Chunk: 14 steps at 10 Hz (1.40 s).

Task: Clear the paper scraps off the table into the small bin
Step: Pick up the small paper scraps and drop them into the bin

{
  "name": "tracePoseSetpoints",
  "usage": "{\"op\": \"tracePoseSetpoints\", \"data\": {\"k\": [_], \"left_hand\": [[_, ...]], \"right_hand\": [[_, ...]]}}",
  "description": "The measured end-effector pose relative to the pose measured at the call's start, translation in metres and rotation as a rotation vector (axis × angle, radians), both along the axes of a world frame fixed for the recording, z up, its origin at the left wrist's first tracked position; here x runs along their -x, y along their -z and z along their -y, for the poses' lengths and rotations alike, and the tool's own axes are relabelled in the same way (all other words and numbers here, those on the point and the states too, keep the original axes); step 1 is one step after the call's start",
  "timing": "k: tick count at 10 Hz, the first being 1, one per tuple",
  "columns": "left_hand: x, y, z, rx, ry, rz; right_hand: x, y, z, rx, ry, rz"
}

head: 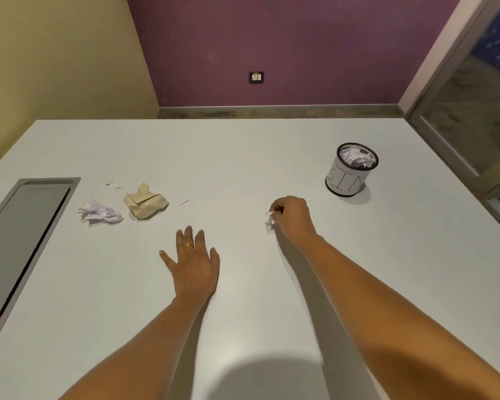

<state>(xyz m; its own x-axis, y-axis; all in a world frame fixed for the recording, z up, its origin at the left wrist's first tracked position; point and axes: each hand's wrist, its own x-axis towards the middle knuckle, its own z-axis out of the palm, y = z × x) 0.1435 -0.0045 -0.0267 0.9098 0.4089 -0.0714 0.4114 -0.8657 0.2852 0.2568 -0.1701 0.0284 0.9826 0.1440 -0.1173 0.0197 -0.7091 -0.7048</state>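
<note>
Open room: bare white counter [243, 157] between the right grip [293, 217] and the small black mesh bin wrapped in white paper [348, 180], which stands near the far right edge.
Right grip: left-front of the bin, fingers curled, pinching a small white paper scrap [269, 219].
Left grip [195, 264]: further left, flat, fingers straight, holding nothing.
Remaining: crumpled tan paper ball [146, 202], crumpled white paper wad [100, 212], thin white sliver [184, 202], well left of the bin.
Hidden: pinched scrap partly covered; axis unclear.
Sliver axis: slants far-right.

My table [243, 157] is white; scraps are white [100, 213] and tan [146, 202]; my ring [188, 245] gold; far wall [272, 47] purple.
</note>
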Motion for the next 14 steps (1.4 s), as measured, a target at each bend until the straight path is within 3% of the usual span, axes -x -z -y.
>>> {"op": "tracePoseSetpoints", "data": {"k": [2,4,9,12,14], "left_hand": [[-0.004,0.007,0.012,-0.032,-0.008,0.022],[-0.008,0.01,0.011,-0.033,-0.025,0.033],[-0.009,0.009,0.013,-0.08,-0.034,0.011],[-0.009,0.01,0.013,-0.076,-0.038,0.009],[-0.009,0.01,0.013,-0.066,-0.041,0.012]], "right_hand": [[-0.055,-0.042,0.069,0.01,0.312,0.299],[-0.096,-0.062,0.103,0.057,0.434,0.326],[-0.118,-0.046,0.11,0.571,0.137,0.226],[-0.119,-0.046,0.11,0.518,0.095,0.164],[-0.115,-0.043,0.111,0.405,0.154,0.32]]}}
